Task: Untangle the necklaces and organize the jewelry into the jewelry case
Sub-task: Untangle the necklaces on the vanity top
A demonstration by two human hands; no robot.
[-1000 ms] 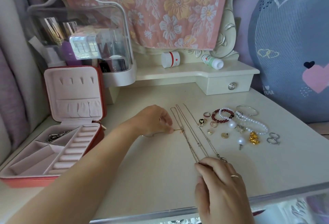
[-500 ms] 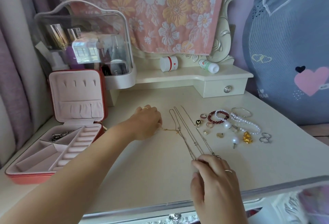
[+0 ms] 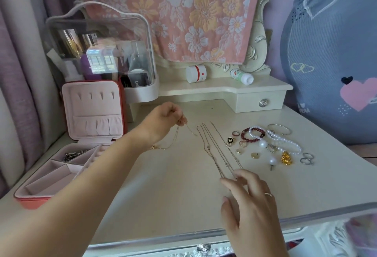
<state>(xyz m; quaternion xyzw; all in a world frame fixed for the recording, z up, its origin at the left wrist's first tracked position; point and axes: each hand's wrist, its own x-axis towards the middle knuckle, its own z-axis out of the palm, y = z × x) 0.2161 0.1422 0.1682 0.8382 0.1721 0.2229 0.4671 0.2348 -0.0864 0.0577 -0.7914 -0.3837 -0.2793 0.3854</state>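
Nearest, the right hand hovers low over the table with its fingers loose and spread. It clasps nothing, and its fingertips seem to rest on the near ends of the silver chains, as if pinning them. From those fingertips the chains run away in long, nearly parallel lines with little crossing, so the untangling looks mostly done for them, though none has gone into storage. Out to the far right of that hand lies the loose heap: a red bead bracelet, a pearl bracelet, a gold charm, some rings and small pendants, all unsorted on the tabletop. Farther off, the left hand is curled tight, pinching the gold necklace and holding it raised. The chain droops from the pinch to the table below the wrist and appears free of the silver ones just to the right of the grip. To the left of that grip stands the jewelry case, lid up. One back compartment holds a few metallic pieces, and the other sections look bare. My reading is that the work is early to midway: one necklace is separated and ready to be stowed, and the silver chains and the whole heap have yet to be put away.
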